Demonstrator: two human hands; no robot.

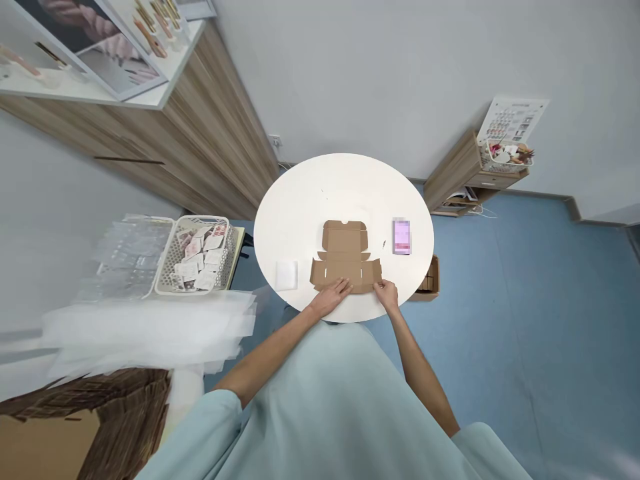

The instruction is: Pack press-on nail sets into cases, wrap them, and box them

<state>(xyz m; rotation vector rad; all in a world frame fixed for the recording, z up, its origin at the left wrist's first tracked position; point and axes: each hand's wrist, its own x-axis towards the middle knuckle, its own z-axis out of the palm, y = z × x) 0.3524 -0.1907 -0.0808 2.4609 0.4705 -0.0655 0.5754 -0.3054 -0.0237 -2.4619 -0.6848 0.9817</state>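
Observation:
An unfolded brown cardboard box (344,257) lies on the round white table (300,193), its flaps spread out. My left hand (331,297) rests flat on the near edge of the cardboard, fingers stretched out. At the near right corner, my right hand (387,294) has its fingers closed on the side flap. A small white packet (287,275) lies on the table to the left of the cardboard. To the right sits a phone-shaped item with a blurred pink screen (401,237).
Left of the table stands a white basket (160,283) of small printed packets, near a stack of white translucent sheets (145,330) and flat cardboard (50,443). A wooden cabinet (210,127) is at the back left. An open carton (429,283) sits on the floor at right.

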